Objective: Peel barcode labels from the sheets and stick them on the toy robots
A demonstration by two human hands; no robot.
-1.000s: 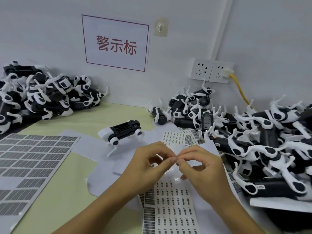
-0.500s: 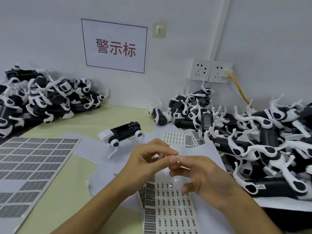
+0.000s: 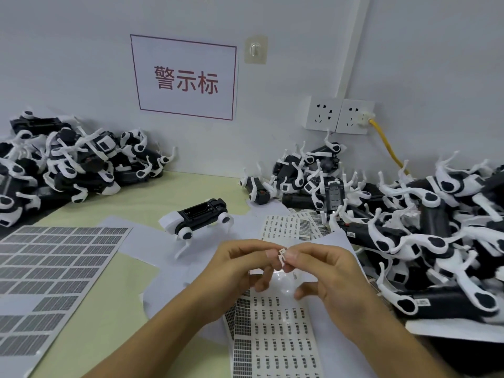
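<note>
Head cam, both hands' fingers [image 3: 296, 256] pinching label [image 3: 282, 254]

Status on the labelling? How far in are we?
Done: the big sheet has gaps in its lower rows, and a robot in the right pile wears a small label.

In hand: left hand and right hand pinch a tiny label between fingertips.

Left: the standing robot awaits it; the small-label sheet is mostly full. Pile counts unclear.
</note>
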